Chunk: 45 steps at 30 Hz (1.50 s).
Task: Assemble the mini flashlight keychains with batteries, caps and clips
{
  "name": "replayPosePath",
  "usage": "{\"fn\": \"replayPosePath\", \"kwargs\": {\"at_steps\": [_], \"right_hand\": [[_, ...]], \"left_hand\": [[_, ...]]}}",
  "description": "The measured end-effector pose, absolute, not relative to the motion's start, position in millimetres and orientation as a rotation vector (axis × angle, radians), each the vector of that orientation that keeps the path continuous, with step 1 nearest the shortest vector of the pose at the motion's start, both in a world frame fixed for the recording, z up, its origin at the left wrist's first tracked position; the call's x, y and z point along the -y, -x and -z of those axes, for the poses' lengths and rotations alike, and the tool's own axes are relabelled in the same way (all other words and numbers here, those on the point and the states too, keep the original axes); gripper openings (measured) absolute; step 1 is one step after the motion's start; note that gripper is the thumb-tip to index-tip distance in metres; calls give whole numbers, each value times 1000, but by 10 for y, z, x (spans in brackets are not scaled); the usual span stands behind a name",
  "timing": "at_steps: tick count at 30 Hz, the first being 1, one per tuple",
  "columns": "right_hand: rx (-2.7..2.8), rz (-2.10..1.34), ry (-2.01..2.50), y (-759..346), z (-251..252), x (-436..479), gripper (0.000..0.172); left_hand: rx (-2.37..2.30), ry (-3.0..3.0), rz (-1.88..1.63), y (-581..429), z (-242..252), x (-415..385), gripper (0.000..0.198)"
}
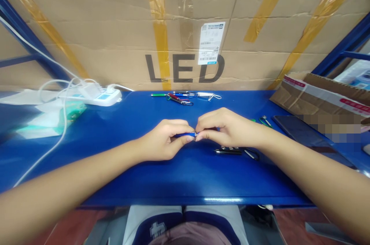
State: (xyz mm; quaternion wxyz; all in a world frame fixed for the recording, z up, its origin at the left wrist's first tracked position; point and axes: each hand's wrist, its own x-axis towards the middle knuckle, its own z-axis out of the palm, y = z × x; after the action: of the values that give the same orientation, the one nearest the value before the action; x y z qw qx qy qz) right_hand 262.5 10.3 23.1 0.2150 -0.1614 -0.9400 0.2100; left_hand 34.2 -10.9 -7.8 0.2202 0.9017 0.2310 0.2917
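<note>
Over the middle of the blue table (173, 183), a slim blue pen-like tube (186, 134) lies between my two hands. My left hand (166, 139) is closed around its body, thumb below and fingers above. At its right end, the fingertips of my right hand (222, 127) pinch the tip, and the fingertips of both hands nearly meet. A black tube with small silver pieces (228, 151) and a dark clip (251, 154) rest on the table just below my right hand.
Green, red, blue and silver pens (179, 98) lie at the back edge. A power strip (105, 97) with white cables and a green-white packet (52, 121) are at left. An open cardboard box (320, 98), a dark flat device (306, 137) and a keyring piece (266, 121) are at right.
</note>
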Motion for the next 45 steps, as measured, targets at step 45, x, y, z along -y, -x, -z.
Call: {"fn": "replayPosePath", "kwargs": {"at_steps": [45], "right_hand": [[1487, -2037, 928, -2481, -167, -104, 35]], "left_hand": [[-874, -2824, -1092, -385, 116, 132, 19]]}}
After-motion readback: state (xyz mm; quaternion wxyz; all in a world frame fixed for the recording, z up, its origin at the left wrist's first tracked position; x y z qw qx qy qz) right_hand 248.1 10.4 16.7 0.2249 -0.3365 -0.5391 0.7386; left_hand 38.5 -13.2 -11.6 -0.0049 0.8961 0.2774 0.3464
